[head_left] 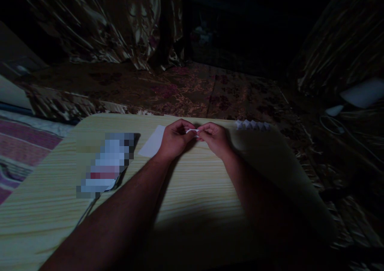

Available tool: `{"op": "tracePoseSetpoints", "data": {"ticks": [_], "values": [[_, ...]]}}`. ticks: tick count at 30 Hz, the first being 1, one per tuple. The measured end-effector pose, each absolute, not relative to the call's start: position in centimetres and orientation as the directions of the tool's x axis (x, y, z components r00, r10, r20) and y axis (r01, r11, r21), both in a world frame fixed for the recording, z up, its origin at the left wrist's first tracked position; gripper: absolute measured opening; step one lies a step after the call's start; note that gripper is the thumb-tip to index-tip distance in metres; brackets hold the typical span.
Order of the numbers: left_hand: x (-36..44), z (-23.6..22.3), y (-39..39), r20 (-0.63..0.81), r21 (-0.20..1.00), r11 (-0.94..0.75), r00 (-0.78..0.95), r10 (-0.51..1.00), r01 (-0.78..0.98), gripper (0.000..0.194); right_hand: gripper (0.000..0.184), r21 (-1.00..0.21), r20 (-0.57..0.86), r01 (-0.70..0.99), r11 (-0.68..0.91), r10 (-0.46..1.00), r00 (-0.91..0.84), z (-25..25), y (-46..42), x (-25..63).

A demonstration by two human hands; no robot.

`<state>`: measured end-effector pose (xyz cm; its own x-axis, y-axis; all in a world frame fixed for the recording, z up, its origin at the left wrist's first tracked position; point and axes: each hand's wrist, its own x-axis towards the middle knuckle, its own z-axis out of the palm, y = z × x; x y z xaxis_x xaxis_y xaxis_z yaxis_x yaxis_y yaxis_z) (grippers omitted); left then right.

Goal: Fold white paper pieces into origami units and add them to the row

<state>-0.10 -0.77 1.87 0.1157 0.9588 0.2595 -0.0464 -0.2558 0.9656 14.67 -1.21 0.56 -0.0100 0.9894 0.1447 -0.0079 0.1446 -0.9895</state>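
Pale tabletop (192,191), small paper (194,131) between left fingers (183,123) and right fingers (211,127)

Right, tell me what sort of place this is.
Probably a dim room in a home: there are patterned curtains, a striped cloth that may be bedding, and a wood-grained table.

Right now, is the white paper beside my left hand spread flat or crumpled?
Spread flat: the white paper shows a smooth face and straight edges on the table. Your left hand may hide some of it.
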Motion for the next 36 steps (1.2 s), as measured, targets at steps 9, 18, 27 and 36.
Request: {"op": "tracePoseSetpoints", "data": {"ticks": [9, 18, 27, 36], "values": [[-0.09, 1.32, -0.41, 0.165, 0.978, -0.137, 0.183, 0.969, -0.156, 0.036, 0.014, -0.981, 0.194, -0.024, 0.194, 0.981, 0.009, 0.53, -1.20, 14.79], [-0.39, 1.42, -0.27, 0.171, 0.978, -0.148, 0.161, 0.972, -0.147, 0.030, 0.011, -0.983, 0.184, -0.005, 0.184, 0.983, 0.014, 0.67, -1.26, 14.78], [-0.38, 1.75, -0.53, 0.177, 0.978, -0.156, 0.161, 0.971, -0.136, 0.025, 0.012, -0.978, 0.208, -0.001, 0.208, 0.978, 0.004, 0.59, -1.29, 14.83], [-0.26, 1.77, -0.55, 0.175, 0.974, -0.139, 0.204, 0.963, -0.180, 0.040, 0.016, -0.985, 0.169, -0.017, 0.169, 0.986, 0.017, 0.59, -1.21, 14.96]]}}
